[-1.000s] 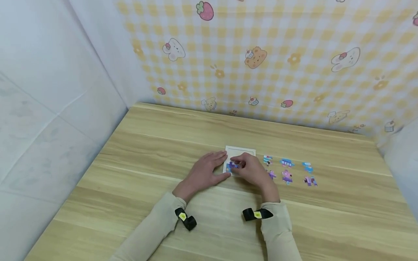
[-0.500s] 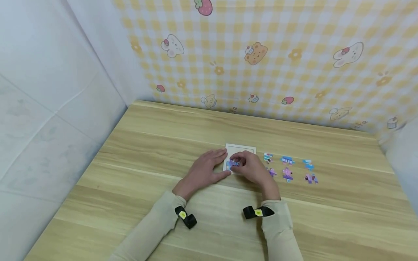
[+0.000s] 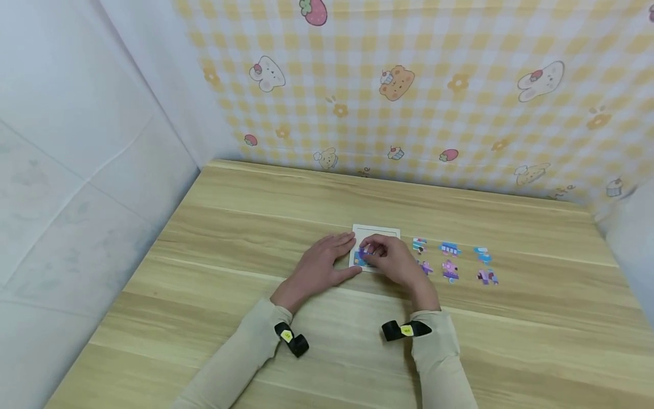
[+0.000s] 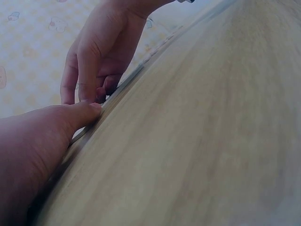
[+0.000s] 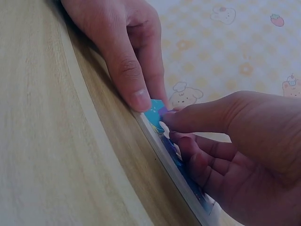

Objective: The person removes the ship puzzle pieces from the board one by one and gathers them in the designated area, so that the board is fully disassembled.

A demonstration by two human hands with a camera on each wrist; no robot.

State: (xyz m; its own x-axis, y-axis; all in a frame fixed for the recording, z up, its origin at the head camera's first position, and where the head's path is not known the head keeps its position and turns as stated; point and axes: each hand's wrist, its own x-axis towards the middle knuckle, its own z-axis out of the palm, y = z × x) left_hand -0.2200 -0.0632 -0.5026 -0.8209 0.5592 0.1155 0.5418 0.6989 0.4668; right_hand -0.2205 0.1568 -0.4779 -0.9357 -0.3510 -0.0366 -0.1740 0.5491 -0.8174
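Note:
A white puzzle tray (image 3: pixel 378 228) lies on the table. Blue puzzle pieces (image 3: pixel 359 259) sit in its near left corner. My left hand (image 3: pixel 321 266) rests along the tray's left side, its fingers nearly straight and the thumb at the near corner. Over the tray, my right hand (image 3: pixel 397 262) pinches a purple puzzle piece (image 5: pixel 163 112) between thumb and fingers, close to the left thumb. Most of that piece is hidden by the fingers. In the left wrist view, the right hand (image 4: pixel 106 42) reaches down beyond my left thumb (image 4: pixel 84 113).
Several loose puzzle pieces lie in two rows right of the tray, among them a blue one (image 3: pixel 449 249), a pink one (image 3: pixel 450 271) and a purple one (image 3: pixel 487 277). A checked cloth (image 3: pixel 434 125) hangs behind the wooden table (image 3: pixel 286 199).
My right fingers have shifted slightly over the tray's near left corner, still with the purple puzzle piece. The left hand stays in place. The head view has tilted a little.

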